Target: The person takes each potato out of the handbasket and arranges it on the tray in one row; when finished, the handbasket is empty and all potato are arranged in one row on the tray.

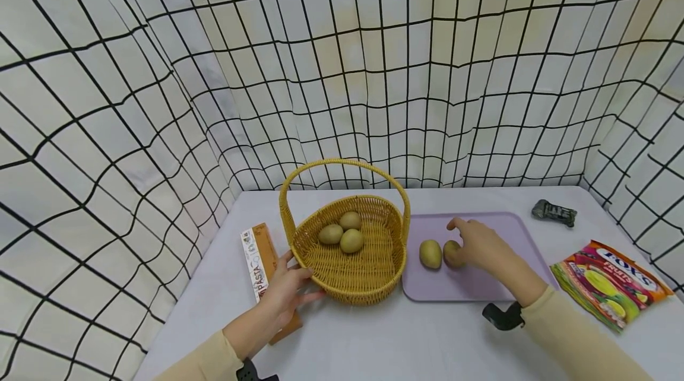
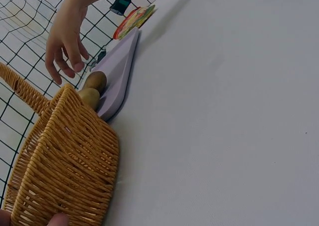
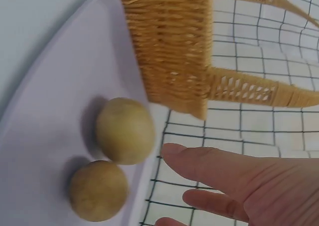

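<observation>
My left hand [image 1: 285, 292] rests against the near left outer wall of the yellow wicker basket [image 1: 369, 292], fingers spread. Its fingertips [image 2: 59, 219] touch the weave in the left wrist view. Inside the basket lie three greenish-brown, potato-like rounds [image 1: 351, 241]. Over the lilac tray [image 1: 481, 289] my right hand [image 1: 478, 244] hovers with loosely bent fingers and nothing held. Two more such rounds sit side by side on that tray: a paler one [image 3: 125, 131] nearer the basket and a browner one [image 3: 98, 191] beneath the hand in the head view. Apart from both stands the thumb [image 3: 199, 163].
An orange and white pasta box [image 1: 262, 262] lies left of the basket, partly behind my left forearm. On the right are a colourful Fox's fruit sweets bag [image 1: 611, 283] and a small dark wrapped packet [image 1: 554, 213]. Black netting [image 1: 395, 102] surrounds the white table [image 1: 417, 339].
</observation>
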`<action>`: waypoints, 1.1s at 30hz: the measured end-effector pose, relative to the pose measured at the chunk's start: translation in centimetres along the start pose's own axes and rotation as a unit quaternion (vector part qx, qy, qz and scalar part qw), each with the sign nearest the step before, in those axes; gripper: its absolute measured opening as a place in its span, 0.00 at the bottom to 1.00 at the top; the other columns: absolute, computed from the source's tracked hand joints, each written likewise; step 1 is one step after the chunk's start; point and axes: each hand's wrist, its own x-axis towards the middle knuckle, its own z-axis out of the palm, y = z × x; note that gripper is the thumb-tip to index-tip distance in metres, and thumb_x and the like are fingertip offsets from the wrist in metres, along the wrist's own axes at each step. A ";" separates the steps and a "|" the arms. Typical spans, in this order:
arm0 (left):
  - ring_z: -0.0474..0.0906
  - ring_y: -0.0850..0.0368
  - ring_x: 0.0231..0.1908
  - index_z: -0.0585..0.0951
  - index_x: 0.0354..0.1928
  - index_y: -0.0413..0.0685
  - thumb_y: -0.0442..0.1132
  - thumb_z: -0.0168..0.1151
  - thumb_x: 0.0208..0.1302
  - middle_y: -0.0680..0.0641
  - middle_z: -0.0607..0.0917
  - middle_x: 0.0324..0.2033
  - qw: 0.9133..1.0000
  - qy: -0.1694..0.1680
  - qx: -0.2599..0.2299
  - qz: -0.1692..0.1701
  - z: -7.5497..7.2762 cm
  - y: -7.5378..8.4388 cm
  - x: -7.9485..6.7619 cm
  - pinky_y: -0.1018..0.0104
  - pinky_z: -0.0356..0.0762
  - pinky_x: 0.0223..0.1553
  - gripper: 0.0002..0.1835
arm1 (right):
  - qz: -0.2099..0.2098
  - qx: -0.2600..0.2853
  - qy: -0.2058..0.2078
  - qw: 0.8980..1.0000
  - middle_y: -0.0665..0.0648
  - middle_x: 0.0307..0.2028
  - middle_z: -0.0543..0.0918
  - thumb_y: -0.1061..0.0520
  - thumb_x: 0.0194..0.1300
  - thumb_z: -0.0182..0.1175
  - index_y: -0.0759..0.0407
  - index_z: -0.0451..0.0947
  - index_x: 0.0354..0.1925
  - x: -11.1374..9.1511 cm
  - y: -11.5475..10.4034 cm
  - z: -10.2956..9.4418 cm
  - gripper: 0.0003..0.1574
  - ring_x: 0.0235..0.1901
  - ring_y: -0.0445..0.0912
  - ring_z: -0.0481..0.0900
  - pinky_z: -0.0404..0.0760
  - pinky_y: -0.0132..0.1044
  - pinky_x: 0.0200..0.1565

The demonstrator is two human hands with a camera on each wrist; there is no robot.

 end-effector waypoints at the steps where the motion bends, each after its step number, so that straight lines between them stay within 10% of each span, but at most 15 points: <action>1: 0.64 0.30 0.72 0.37 0.83 0.47 0.30 0.47 0.76 0.27 0.56 0.76 1.000 0.000 0.000 0.000 0.0 0.0 0.0 0.39 0.85 0.56 0.42 | -0.002 -0.002 0.002 1.000 0.71 0.51 0.82 0.56 0.59 0.66 0.65 0.74 0.63 -0.1 -0.3 -0.2 0.34 0.49 0.62 0.81 0.85 0.58 0.48; 33: 0.64 0.28 0.71 0.38 0.82 0.45 0.29 0.49 0.74 0.26 0.54 0.76 1.000 0.008 0.012 0.000 0.1 0.0 -0.2 0.41 0.86 0.56 0.43 | -0.122 -0.054 0.010 0.991 0.55 0.53 0.83 0.45 0.61 0.75 0.50 0.77 0.65 -3.3 -12.9 -3.8 0.36 0.38 0.42 0.81 0.84 0.36 0.36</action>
